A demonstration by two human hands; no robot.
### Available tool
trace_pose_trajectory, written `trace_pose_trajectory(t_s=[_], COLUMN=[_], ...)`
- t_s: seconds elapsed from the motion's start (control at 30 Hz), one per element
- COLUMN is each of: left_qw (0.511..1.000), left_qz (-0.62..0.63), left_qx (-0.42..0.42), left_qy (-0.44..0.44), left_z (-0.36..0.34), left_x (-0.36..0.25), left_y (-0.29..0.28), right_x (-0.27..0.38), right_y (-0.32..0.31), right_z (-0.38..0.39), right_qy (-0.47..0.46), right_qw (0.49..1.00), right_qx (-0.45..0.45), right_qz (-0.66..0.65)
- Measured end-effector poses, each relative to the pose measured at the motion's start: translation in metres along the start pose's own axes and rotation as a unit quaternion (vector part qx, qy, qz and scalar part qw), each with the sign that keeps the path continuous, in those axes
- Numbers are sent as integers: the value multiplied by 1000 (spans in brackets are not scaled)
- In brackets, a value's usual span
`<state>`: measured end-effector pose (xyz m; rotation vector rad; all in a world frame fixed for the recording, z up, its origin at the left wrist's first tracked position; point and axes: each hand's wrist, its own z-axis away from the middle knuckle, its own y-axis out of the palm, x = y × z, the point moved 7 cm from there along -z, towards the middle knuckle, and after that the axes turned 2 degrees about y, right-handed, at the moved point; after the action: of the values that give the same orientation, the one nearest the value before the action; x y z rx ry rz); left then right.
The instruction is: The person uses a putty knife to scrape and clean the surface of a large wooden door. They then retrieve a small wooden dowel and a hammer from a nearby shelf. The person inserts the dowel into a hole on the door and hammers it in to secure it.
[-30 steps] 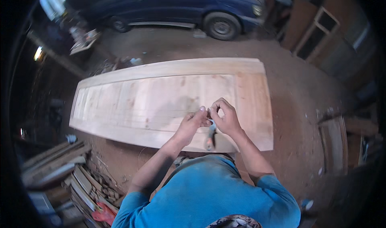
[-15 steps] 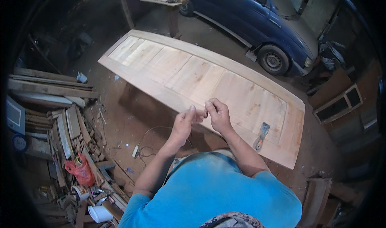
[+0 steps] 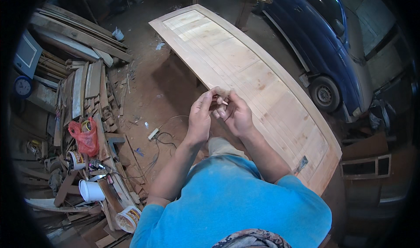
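My left hand (image 3: 200, 116) and my right hand (image 3: 237, 116) meet in front of the long pale wooden panel (image 3: 258, 94), fingers bent. Both pinch a small tan piece (image 3: 223, 93) between their fingertips; what it is I cannot make out, as the fingers cover much of it. A flat scraper (image 3: 301, 165) lies on the panel's near right part, beside my right forearm.
Stacked timber and offcuts (image 3: 81, 90), a red plastic bag (image 3: 85, 140) and white buckets (image 3: 91, 191) line the left. A power strip and cable (image 3: 153, 134) lie on the floor. A blue van (image 3: 328, 38) stands at the back right, wooden frames (image 3: 365, 167) below it.
My view has turned leftward, so the panel now runs diagonally and the scraper sits farther right. My hands have moved higher in the picture; the tan piece between them shows more.
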<state>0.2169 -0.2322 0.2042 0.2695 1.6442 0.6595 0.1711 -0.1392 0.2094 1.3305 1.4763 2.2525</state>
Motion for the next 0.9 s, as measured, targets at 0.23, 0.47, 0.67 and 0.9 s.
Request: trace_pose_trajectory(t_s=[0.23, 0.47, 0.67, 0.9], left_qw=[994, 972, 976, 968], left_qz=[-61, -203, -178, -248], left_qx=[-95, -103, -121, -6], left_qy=[-11, 57, -24, -36], left_z=[-58, -150, -240, -312], left_x=[-8, -30, -39, -45], left_y=[-57, -122, -172, -170], right_x=[-39, -72, -70, -22], right_y=[-8, 1, -3, -42], right_z=[-91, -224, -322, -372], right_qy=[12, 49, 84, -67], right_qw=[997, 992, 983, 932], right_qx=[7, -12, -23, -96], right_qz=[73, 117, 161, 342])
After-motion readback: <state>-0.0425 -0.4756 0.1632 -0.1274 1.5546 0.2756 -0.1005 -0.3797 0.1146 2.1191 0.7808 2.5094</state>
